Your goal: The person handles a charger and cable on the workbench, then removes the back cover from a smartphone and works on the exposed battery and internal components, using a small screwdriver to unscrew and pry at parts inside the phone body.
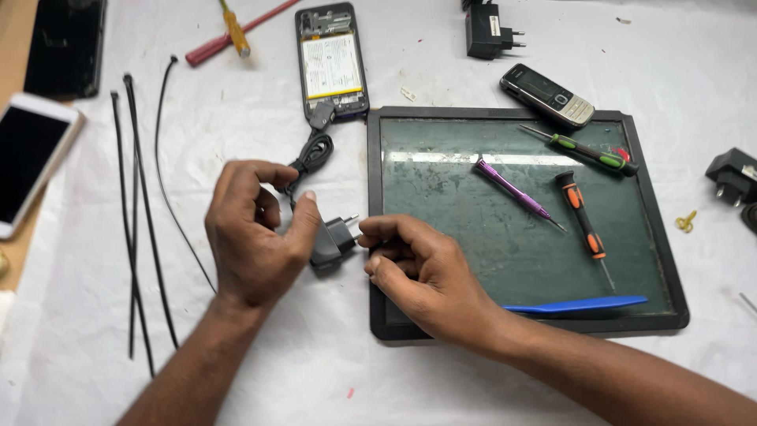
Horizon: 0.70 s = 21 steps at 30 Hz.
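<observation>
- Two hands engaged on one black charger plug (333,241), near the middle of the white-covered table (331,371).
- Left hand (254,233): closed around the plug body, thumb pressed on its near side, fingers curled over the black cable (309,158).
- Right hand (418,272): narrowed to a pinch, fingertips (367,230) touching the plug at its two metal pins.
- Cable: gathered in a loose coil just beyond the left hand, far end seated at the bottom edge of an opened phone (332,59) with back cover off and battery exposed.
- Judged done: connector joined to the opened phone; plug lifted and gripped.
- Judged not yet done: plug not in any socket; no socket in view.
- Dark framed work mat (441,181) to the right, carrying a purple screwdriver (516,194), an orange-and-black screwdriver (582,222), a green-handled screwdriver (587,150) and a blue pry tool (579,304); all untouched and apart from both hands.
- Keypad phone (546,95) resting at the mat's far edge; second black charger (487,30) farther off; third adapter (733,173) at far right.
- Black cable ties (138,221) lying to the left, white phone (31,158) at the left edge, red-handled tool (233,31) at the far side.
</observation>
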Available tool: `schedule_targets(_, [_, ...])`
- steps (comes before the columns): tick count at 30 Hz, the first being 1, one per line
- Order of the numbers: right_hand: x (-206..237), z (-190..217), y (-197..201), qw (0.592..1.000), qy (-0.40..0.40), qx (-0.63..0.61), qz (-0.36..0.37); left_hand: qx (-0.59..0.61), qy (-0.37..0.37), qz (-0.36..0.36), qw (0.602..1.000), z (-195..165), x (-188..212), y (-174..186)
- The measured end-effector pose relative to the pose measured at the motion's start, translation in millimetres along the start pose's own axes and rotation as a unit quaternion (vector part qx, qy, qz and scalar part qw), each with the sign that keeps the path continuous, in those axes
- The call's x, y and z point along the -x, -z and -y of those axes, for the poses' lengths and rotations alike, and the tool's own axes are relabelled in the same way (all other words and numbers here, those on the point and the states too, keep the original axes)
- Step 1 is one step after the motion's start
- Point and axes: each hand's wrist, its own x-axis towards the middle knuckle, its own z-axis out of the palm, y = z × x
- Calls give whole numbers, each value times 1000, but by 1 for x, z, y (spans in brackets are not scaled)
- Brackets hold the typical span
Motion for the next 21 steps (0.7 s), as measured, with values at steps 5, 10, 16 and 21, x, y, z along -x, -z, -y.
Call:
schedule_targets(5, [-3,0,-2,1000,-12,0,-7,-74,82,24,994,-8,-5,-2])
schedule_targets(10, [-7,1,0,1000,-9,-4,2,-170,78,34,982,-12,-18,-1])
schedule_targets(16, [-3,-2,5,1000,6,6,3,-170,190,101,962,-5,-34,-9])
schedule_targets(21, [-3,-2,7,999,30,30,1,-153,171,72,971,12,-31,13])
